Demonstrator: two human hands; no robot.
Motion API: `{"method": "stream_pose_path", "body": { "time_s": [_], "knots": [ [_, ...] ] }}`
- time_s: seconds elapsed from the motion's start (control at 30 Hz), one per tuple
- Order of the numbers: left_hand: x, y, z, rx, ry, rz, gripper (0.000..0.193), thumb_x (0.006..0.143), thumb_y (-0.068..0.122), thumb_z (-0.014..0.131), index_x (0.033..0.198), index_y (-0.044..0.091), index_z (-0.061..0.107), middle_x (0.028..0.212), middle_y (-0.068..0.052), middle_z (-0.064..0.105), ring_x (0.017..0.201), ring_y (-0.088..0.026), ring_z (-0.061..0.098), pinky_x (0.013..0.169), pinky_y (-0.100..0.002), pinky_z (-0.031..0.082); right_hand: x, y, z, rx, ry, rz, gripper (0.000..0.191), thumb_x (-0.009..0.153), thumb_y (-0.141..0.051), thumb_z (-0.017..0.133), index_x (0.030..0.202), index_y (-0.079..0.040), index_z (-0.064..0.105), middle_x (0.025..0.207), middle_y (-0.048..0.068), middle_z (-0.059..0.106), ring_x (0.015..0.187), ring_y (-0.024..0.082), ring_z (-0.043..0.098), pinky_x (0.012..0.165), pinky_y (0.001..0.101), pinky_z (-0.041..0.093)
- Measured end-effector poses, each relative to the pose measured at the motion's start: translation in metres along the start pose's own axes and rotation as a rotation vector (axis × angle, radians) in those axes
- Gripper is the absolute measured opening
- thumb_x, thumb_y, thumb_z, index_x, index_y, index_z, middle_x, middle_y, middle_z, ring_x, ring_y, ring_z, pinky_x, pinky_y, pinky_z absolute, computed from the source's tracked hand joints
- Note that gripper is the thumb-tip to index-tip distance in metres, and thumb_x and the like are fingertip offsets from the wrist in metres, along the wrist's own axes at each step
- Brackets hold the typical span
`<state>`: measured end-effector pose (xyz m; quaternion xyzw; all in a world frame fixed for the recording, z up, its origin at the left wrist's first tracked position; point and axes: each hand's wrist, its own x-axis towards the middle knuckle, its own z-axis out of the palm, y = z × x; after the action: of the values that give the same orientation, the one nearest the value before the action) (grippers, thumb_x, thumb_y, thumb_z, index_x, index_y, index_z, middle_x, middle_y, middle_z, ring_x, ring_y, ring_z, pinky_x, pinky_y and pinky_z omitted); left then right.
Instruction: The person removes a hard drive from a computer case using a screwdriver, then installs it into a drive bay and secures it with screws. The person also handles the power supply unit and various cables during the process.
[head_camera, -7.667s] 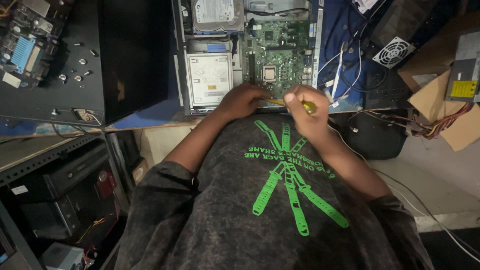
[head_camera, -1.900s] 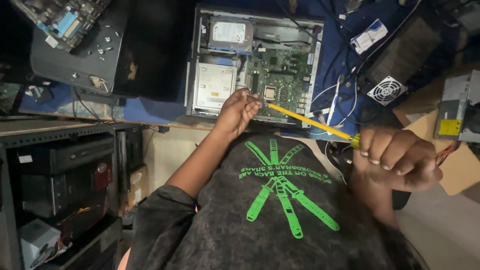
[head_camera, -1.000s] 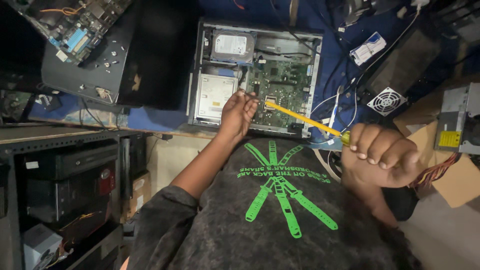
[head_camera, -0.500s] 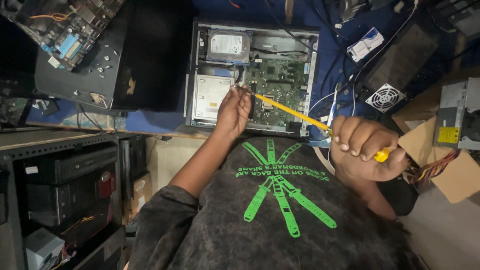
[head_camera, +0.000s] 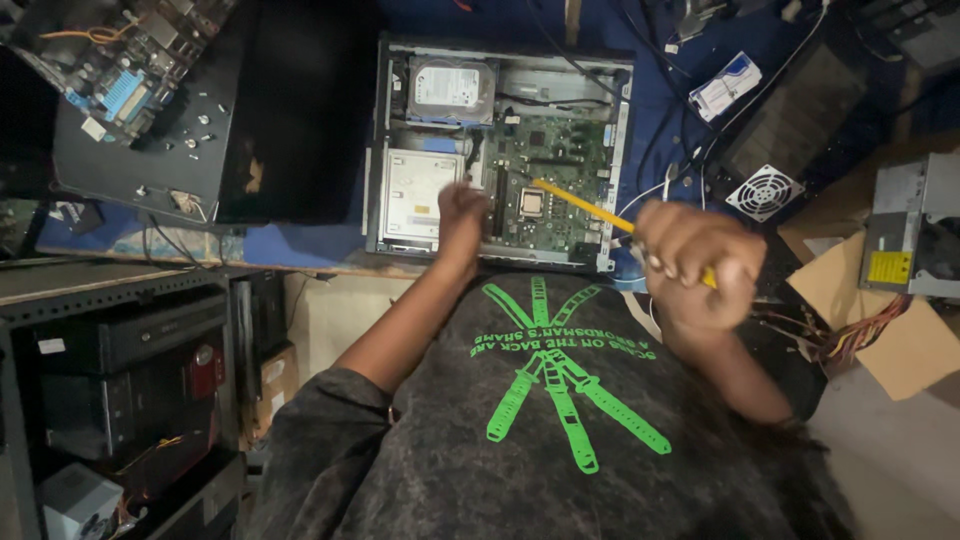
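The right hand (head_camera: 695, 265) grips a yellow screwdriver (head_camera: 580, 205) in a fist; its shaft runs toward ten o'clock, tip nearing the curled left hand (head_camera: 462, 212) over the motherboard (head_camera: 560, 160).

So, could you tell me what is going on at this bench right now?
A person is bent over an open desktop computer case lying flat on the blue-covered bench. The right hand holds a yellow-handled screwdriver, its tip pointing in at the green motherboard near the processor socket. The left hand rests inside the case beside the silver optical drive. A hard drive sits in the bay above, and a loose fan lies to the right.
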<state>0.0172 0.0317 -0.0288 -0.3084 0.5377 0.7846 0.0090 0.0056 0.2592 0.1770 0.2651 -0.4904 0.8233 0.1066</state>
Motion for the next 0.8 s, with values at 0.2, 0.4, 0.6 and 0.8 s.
{"method": "stream_pose_path", "body": {
  "time_s": [0.2,0.4,0.6,0.8],
  "knots": [
    [0.004,0.074,0.011,0.807,-0.522,0.914,0.037,0.102,0.015,0.065,0.138,0.012,0.065,0.131,-0.013,0.066,0.125,-0.032,0.060,0.107,-0.044,0.048,0.027,0.041,0.003,-0.080,-0.097,0.121,0.052,0.106,-0.024,0.052,0.059,-0.004,0.040,0.059,0.009,0.047,0.052,0.019,0.041,0.054,0.0345,0.036],
    [0.032,0.092,0.028,0.922,-0.608,0.913,0.030,0.099,0.021,0.067,0.127,0.011,0.070,0.129,-0.015,0.070,0.121,-0.035,0.061,0.103,-0.047,0.047,0.050,0.091,0.005,-0.233,-0.210,0.240,0.046,0.109,-0.016,0.053,0.067,0.001,0.045,0.066,0.007,0.049,0.060,0.017,0.044,0.058,0.0324,0.035],
    [0.061,0.068,0.016,0.884,-0.569,0.862,0.040,0.091,0.002,0.062,0.128,0.013,0.071,0.121,-0.014,0.070,0.113,-0.035,0.063,0.099,-0.045,0.050,0.052,0.134,0.000,-0.211,-0.169,0.401,0.041,0.108,-0.011,0.053,0.070,0.001,0.049,0.070,0.005,0.051,0.063,0.011,0.043,0.059,0.0296,0.032],
    [0.072,0.053,0.007,0.882,-0.540,0.863,0.039,0.088,-0.001,0.063,0.124,0.013,0.070,0.117,-0.015,0.068,0.113,-0.036,0.063,0.099,-0.044,0.051,0.047,0.153,-0.006,-0.181,-0.148,0.406,0.041,0.107,-0.010,0.054,0.068,0.000,0.046,0.068,0.004,0.049,0.062,0.011,0.043,0.059,0.0298,0.034]
  ]
}}
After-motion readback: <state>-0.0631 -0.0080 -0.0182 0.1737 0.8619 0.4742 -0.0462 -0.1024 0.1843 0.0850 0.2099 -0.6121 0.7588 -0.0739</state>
